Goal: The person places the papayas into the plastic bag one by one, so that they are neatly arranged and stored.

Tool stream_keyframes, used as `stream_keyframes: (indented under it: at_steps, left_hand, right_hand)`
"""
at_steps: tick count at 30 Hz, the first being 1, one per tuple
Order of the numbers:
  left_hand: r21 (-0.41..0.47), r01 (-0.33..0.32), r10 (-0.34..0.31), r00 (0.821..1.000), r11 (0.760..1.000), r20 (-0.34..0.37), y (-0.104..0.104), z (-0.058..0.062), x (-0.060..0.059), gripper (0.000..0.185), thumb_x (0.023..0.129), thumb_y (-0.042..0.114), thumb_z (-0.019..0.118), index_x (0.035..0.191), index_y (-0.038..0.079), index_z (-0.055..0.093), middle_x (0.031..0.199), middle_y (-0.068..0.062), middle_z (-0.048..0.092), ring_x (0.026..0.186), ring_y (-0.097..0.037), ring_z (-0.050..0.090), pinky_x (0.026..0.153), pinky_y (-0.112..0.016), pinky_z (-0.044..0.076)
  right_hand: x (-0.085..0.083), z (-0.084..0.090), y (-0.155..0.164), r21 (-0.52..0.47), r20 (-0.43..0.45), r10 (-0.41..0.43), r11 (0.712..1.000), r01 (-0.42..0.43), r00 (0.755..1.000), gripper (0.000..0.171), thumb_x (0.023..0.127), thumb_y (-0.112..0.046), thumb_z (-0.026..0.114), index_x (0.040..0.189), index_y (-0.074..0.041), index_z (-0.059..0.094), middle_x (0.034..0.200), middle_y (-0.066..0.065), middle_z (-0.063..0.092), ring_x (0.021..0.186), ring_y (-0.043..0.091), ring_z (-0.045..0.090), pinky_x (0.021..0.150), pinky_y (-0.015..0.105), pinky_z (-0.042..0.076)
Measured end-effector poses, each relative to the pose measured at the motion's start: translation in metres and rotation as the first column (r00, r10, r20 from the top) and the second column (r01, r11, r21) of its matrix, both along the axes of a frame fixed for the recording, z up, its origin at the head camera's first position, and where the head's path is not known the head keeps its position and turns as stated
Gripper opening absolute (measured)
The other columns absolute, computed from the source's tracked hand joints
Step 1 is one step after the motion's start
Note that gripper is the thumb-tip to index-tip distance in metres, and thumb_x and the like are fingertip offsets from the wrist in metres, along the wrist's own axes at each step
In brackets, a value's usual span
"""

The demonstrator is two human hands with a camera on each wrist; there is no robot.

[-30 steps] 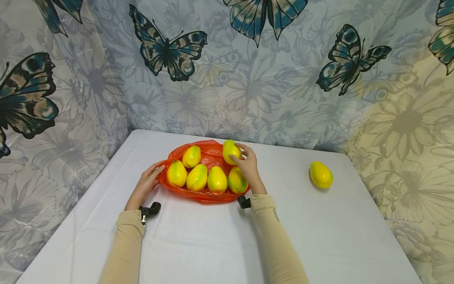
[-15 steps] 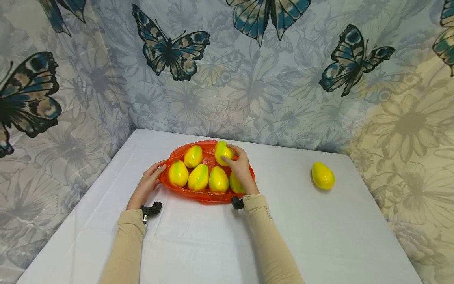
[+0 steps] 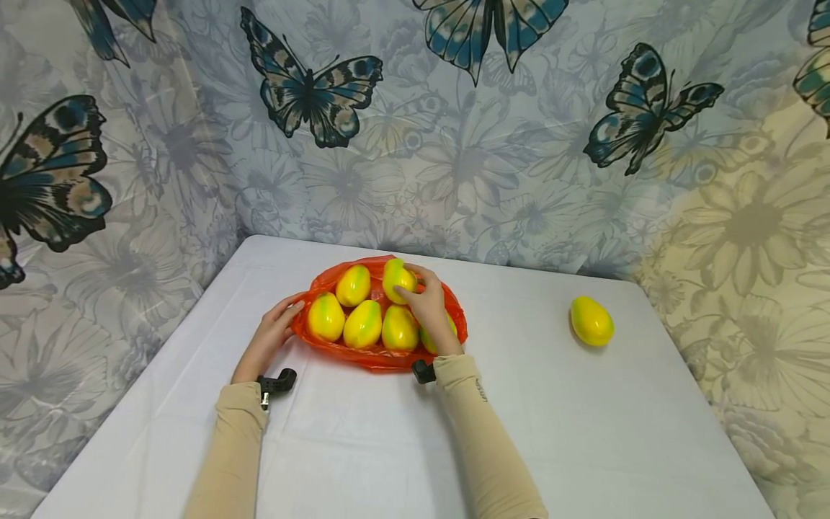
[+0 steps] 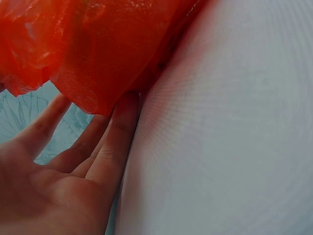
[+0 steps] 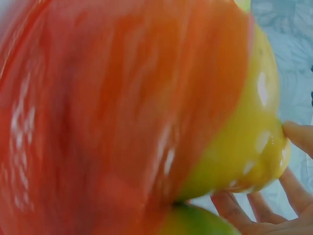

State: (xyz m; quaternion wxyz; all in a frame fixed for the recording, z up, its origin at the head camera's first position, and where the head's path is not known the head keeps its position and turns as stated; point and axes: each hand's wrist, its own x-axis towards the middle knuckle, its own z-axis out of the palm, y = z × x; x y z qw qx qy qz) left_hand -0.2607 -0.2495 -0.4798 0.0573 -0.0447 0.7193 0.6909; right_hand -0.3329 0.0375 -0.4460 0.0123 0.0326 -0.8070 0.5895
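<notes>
An open red plastic bag (image 3: 376,362) lies on the table with several shiny yellow-green mangoes (image 3: 363,326) in it. At the bag's left edge, my left hand (image 3: 264,342) rests with its fingers against the plastic. In the left wrist view, its fairly straight fingers (image 4: 120,132) meet the bag's side, their tips partly behind the red film (image 4: 112,58). My right hand (image 3: 428,306) holds one mango (image 3: 393,277) between thumb and fingers over the back of the bag. Its forearm side covers part of the rightmost mango (image 3: 428,340).
A single yellow mango (image 3: 591,321) lies on the white table (image 3: 583,432) to the right, outside the bag. Walls with butterfly-patterned covering (image 3: 467,180) stand behind the table and at its sides. Small black wrist cameras (image 3: 280,380) sit at both cuffs.
My right hand has moved left over the bag with its mango, toward the mango at the back left. The left hand stays at the bag's left edge.
</notes>
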Motion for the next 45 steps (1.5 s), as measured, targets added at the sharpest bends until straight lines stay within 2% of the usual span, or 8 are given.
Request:
stream_keyframes:
  at_steps: [9, 19, 29, 37, 45]
  left_hand:
    - [0.001, 0.003, -0.003, 1.000, 1.000, 0.004, 0.001, 0.000, -0.001, 0.057, 0.103, 0.038, 0.046, 0.151, 0.011, 0.035, 0.155, -0.013, 0.033, 0.106, 0.000, 0.054, 0.086, -0.011, 0.048]
    - [0.003, -0.009, 0.009, 1.000, 1.000, 0.001, 0.000, -0.002, -0.003, 0.056, 0.102, 0.039, 0.047, 0.151, 0.012, 0.036, 0.151, -0.011, 0.038, 0.103, 0.002, 0.055, 0.084, -0.013, 0.048]
    - [-0.002, -0.004, 0.004, 1.000, 1.000, 0.008, 0.000, -0.002, -0.002, 0.057, 0.102, 0.041, 0.047, 0.151, 0.013, 0.036, 0.152, -0.011, 0.037, 0.105, 0.001, 0.054, 0.085, -0.014, 0.048]
    - [-0.015, -0.002, 0.003, 1.000, 1.000, 0.011, -0.001, 0.000, -0.002, 0.057, 0.102, 0.041, 0.047, 0.151, 0.014, 0.036, 0.155, -0.011, 0.035, 0.109, 0.000, 0.052, 0.087, -0.013, 0.048]
    - [-0.015, -0.006, 0.006, 1.000, 1.000, 0.008, -0.002, -0.001, -0.001, 0.058, 0.102, 0.040, 0.047, 0.151, 0.013, 0.035, 0.155, -0.012, 0.035, 0.108, -0.001, 0.052, 0.087, -0.012, 0.048]
  right_hand:
    - [0.001, -0.002, -0.011, 0.023, -0.038, -0.009, 1.000, 0.010, 0.999, 0.048, 0.088, -0.018, 0.073, 0.133, -0.015, 0.059, 0.141, 0.008, 0.050, 0.125, 0.030, 0.046, 0.108, 0.046, 0.041]
    - [-0.002, -0.005, -0.019, 0.046, -0.067, -0.006, 0.999, 0.009, 0.998, 0.048, 0.088, -0.016, 0.073, 0.133, -0.013, 0.059, 0.143, 0.011, 0.049, 0.124, 0.032, 0.047, 0.105, 0.046, 0.044]
    - [-0.004, -0.013, -0.024, 0.022, -0.052, 0.014, 1.000, -0.012, 0.999, 0.048, 0.089, -0.018, 0.072, 0.134, -0.014, 0.057, 0.143, 0.009, 0.049, 0.129, 0.028, 0.046, 0.111, 0.044, 0.040]
    - [-0.001, -0.016, -0.024, 0.027, -0.038, 0.057, 0.998, -0.056, 0.998, 0.044, 0.097, -0.018, 0.061, 0.140, -0.013, 0.051, 0.145, 0.010, 0.047, 0.130, 0.029, 0.045, 0.112, 0.046, 0.039]
    - [-0.003, -0.019, -0.026, 0.087, 0.023, 0.058, 0.994, -0.060, 0.998, 0.045, 0.095, -0.014, 0.063, 0.139, -0.014, 0.052, 0.146, 0.009, 0.048, 0.133, 0.030, 0.045, 0.114, 0.047, 0.037]
